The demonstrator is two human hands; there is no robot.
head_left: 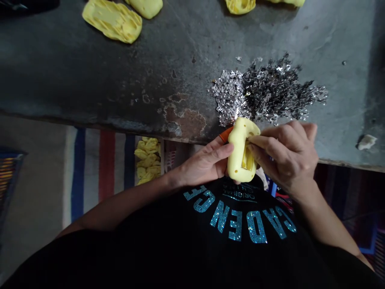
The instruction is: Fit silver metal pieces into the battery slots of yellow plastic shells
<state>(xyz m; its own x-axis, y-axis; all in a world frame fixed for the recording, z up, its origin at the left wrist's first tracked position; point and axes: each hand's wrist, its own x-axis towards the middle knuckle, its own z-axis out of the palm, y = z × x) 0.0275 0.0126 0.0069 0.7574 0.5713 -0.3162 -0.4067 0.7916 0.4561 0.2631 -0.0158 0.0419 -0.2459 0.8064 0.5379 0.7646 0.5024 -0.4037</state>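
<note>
My left hand grips a pale yellow plastic shell from its left side, just off the near edge of the table. An orange piece pokes out behind the shell by my left fingers. My right hand is closed on the shell's right side, with its fingertips pressed into the shell's open hollow. Whether those fingertips pinch a small part is hidden. Just beyond the shell, a heap of small shiny metal pieces lies on the table.
The dark worn table carries more yellow shells at its far edge. A white scrap lies at the right. Below the table edge a box of yellow shells stands on a striped mat.
</note>
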